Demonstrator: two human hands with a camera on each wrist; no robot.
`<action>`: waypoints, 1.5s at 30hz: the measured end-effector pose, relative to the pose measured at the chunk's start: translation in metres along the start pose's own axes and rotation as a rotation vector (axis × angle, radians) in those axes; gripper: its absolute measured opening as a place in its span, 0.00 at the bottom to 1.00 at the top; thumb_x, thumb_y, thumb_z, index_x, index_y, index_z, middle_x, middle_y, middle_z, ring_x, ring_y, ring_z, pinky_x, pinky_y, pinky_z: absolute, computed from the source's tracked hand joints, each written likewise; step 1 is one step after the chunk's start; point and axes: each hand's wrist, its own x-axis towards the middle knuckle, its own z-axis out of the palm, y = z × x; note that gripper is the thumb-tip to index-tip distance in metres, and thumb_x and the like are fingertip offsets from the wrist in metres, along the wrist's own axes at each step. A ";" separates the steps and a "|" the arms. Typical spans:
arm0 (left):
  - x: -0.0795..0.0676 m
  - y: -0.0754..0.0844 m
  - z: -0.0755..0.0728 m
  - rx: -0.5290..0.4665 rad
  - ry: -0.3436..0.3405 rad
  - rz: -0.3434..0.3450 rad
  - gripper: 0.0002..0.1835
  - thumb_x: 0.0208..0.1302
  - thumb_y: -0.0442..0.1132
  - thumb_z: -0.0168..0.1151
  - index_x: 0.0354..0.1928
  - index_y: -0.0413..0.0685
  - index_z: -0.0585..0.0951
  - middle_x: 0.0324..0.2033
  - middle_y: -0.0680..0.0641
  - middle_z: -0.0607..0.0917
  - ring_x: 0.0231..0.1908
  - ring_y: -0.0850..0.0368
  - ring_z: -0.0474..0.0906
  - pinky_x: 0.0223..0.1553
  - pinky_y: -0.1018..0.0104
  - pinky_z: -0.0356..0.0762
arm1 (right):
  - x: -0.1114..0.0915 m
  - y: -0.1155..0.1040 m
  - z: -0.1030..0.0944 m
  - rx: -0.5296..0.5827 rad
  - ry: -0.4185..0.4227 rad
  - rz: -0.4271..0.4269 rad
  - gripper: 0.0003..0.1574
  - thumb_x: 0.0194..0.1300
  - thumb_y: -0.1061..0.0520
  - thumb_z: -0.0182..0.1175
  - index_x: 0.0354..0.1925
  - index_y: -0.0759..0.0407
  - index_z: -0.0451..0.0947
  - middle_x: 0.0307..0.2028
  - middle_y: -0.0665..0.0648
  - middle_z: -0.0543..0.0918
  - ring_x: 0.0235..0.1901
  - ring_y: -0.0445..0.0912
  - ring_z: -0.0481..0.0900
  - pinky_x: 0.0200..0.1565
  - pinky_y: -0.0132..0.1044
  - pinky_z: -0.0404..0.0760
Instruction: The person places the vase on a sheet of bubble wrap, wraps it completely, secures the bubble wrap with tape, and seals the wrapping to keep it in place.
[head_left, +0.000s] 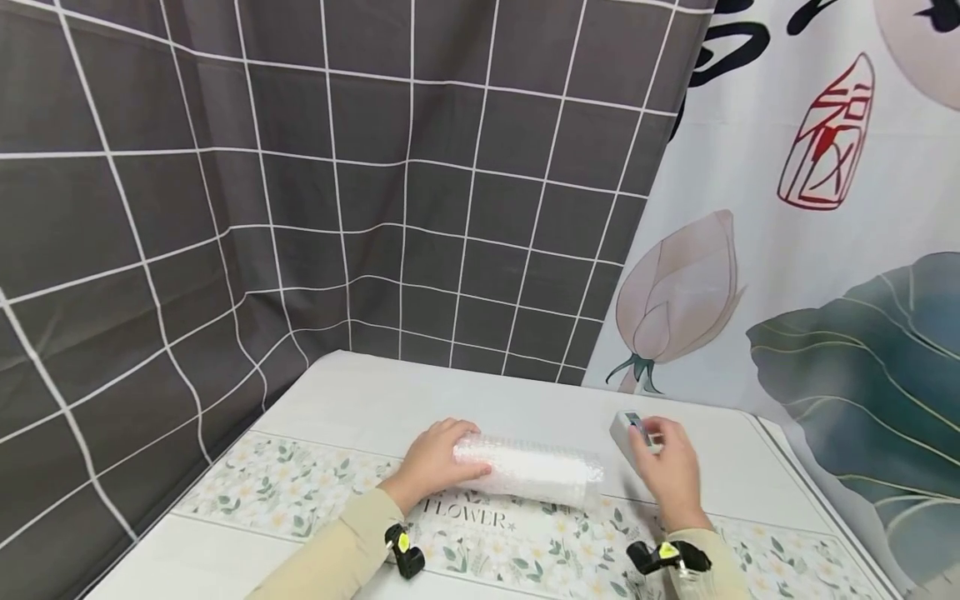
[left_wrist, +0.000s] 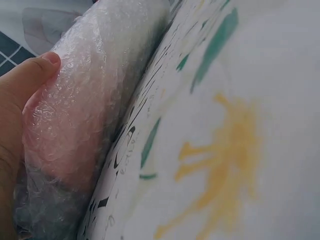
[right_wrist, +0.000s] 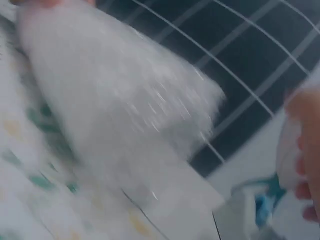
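Note:
A roll in clear bubble wrap (head_left: 532, 472) lies across the table, its wrapped content white. My left hand (head_left: 438, 462) holds its left end, with the thumb on the near side in the head view. The left wrist view shows the thumb pressed against the bubble wrap (left_wrist: 95, 85), the other fingers hidden behind it. My right hand (head_left: 671, 471) is over a small white box (head_left: 622, 435) with a dark, bluish top. In the blurred right wrist view, bent fingers (right_wrist: 302, 192) appear beside the box (right_wrist: 240, 212), with a gap between them.
The white table cover (head_left: 450, 383) has a floral band (head_left: 277, 479) printed with lettering. A dark grid-patterned curtain (head_left: 450, 208) stands behind and at the left. On the right hangs a white curtain (head_left: 750, 183) with lotus prints. Wrist cameras (head_left: 405, 550) sit on both sleeves.

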 end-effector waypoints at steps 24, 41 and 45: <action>0.025 0.008 0.022 -0.036 0.090 -0.043 0.41 0.40 0.79 0.51 0.51 0.60 0.74 0.46 0.56 0.77 0.48 0.56 0.71 0.52 0.56 0.67 | -0.007 0.044 0.012 -0.150 -0.001 0.245 0.16 0.61 0.51 0.57 0.38 0.63 0.74 0.47 0.65 0.64 0.40 0.58 0.70 0.40 0.54 0.70; 0.028 0.012 0.027 -0.039 0.096 -0.049 0.40 0.41 0.79 0.49 0.50 0.61 0.74 0.44 0.56 0.76 0.46 0.56 0.71 0.50 0.56 0.67 | -0.006 0.037 0.012 0.003 0.121 0.369 0.28 0.62 0.38 0.52 0.29 0.63 0.69 0.39 0.63 0.68 0.36 0.55 0.67 0.35 0.46 0.63; 0.029 0.012 0.027 -0.033 0.095 -0.051 0.40 0.41 0.79 0.50 0.50 0.61 0.74 0.44 0.56 0.76 0.46 0.57 0.70 0.51 0.57 0.67 | -0.004 0.039 0.011 0.063 0.131 0.424 0.27 0.67 0.40 0.44 0.36 0.65 0.69 0.40 0.64 0.69 0.39 0.55 0.68 0.37 0.46 0.64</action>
